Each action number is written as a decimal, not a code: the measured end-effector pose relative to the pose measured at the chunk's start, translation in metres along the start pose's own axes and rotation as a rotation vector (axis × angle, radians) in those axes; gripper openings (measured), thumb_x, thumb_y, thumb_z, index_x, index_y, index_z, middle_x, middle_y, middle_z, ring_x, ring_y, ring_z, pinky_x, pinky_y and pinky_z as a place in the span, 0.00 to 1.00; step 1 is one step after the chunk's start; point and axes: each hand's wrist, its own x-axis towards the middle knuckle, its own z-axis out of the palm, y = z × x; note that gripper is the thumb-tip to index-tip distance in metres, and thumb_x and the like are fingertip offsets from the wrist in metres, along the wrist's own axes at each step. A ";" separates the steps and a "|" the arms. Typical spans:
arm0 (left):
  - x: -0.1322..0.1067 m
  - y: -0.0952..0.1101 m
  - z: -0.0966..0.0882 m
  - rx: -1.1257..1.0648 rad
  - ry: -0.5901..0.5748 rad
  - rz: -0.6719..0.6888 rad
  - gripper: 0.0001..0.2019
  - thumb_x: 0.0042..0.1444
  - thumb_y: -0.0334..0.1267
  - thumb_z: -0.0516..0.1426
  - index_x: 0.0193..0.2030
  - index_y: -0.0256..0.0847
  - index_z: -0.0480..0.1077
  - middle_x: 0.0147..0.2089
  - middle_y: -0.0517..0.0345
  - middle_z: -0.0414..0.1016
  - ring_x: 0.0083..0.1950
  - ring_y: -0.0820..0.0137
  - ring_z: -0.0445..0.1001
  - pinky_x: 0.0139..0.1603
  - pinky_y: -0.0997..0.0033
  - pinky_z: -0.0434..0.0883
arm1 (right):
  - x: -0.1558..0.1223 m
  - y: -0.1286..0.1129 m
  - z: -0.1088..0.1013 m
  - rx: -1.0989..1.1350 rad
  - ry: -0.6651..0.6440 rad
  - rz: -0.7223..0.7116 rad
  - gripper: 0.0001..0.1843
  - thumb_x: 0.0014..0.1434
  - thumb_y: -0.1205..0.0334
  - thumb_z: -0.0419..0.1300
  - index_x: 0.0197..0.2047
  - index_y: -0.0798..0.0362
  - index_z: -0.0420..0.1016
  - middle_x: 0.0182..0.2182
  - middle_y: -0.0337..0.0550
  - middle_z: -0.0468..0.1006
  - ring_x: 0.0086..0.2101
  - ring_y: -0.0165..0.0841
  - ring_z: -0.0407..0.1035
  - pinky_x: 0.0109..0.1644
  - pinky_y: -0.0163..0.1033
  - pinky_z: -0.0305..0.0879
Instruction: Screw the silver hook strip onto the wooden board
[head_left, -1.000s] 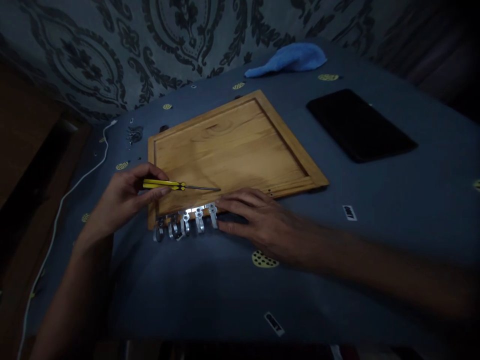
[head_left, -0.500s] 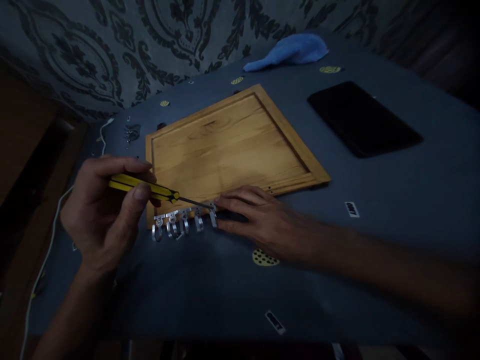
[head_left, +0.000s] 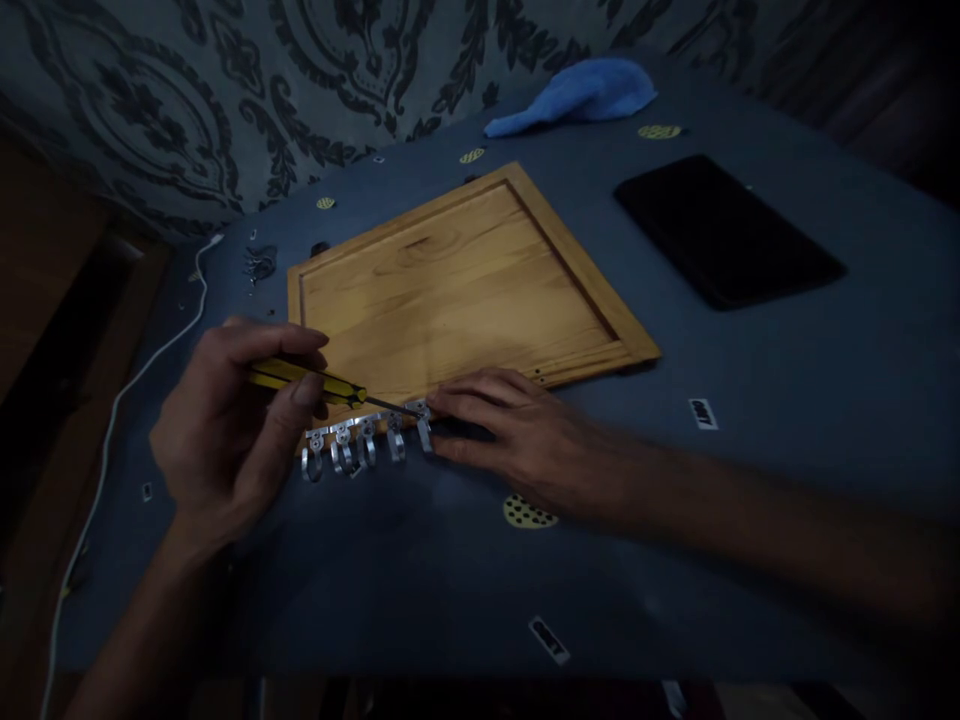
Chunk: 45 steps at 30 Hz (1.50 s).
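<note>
My left hand (head_left: pixel 232 430) is closed around the yellow-and-black handle of a screwdriver (head_left: pixel 341 390). The shaft slants down to the right, its tip at the rightmost metal hook (head_left: pixel 424 430). My right hand (head_left: pixel 517 420) has its thumb and fingertips closed on that same hook from the right side. Several more silver hooks (head_left: pixel 366 440) line the near edge of a framed wooden board (head_left: pixel 450 290), their curved ends hanging past the edge. Whether the screwdriver tip sits in a screw is too small to tell.
On the dark blue tablecloth (head_left: pixel 712 520) lie a black tablet-like slab (head_left: pixel 727 230) at right and a blue cloth (head_left: pixel 577 95) at the back. A small pile of dark metal hooks (head_left: pixel 259 262) sits left of the board, near a white cable (head_left: pixel 157 350).
My left hand and the screwdriver handle have shifted right and slightly down, toward the hook. The screwdriver tip and my right hand stay at the rightmost hook.
</note>
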 end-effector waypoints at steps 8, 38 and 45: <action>-0.003 -0.001 0.000 0.057 -0.027 -0.003 0.16 0.60 0.31 0.62 0.55 0.49 0.76 0.40 0.60 0.77 0.34 0.71 0.75 0.31 0.69 0.73 | 0.001 -0.001 -0.003 -0.018 -0.038 0.015 0.18 0.69 0.71 0.54 0.59 0.54 0.75 0.59 0.56 0.75 0.61 0.45 0.65 0.61 0.57 0.67; 0.004 0.028 -0.001 0.168 -0.232 -0.143 0.20 0.61 0.34 0.66 0.59 0.51 0.71 0.47 0.65 0.80 0.47 0.68 0.82 0.49 0.67 0.77 | 0.002 -0.003 -0.007 -0.011 -0.091 0.037 0.18 0.72 0.67 0.54 0.62 0.54 0.74 0.62 0.56 0.73 0.63 0.45 0.62 0.63 0.57 0.64; 0.007 0.027 -0.003 0.154 -0.265 -0.097 0.20 0.62 0.32 0.66 0.59 0.49 0.72 0.44 0.66 0.81 0.45 0.72 0.83 0.47 0.73 0.77 | 0.002 -0.003 -0.008 -0.004 -0.084 0.026 0.19 0.73 0.66 0.52 0.62 0.56 0.74 0.61 0.57 0.73 0.62 0.46 0.63 0.63 0.57 0.64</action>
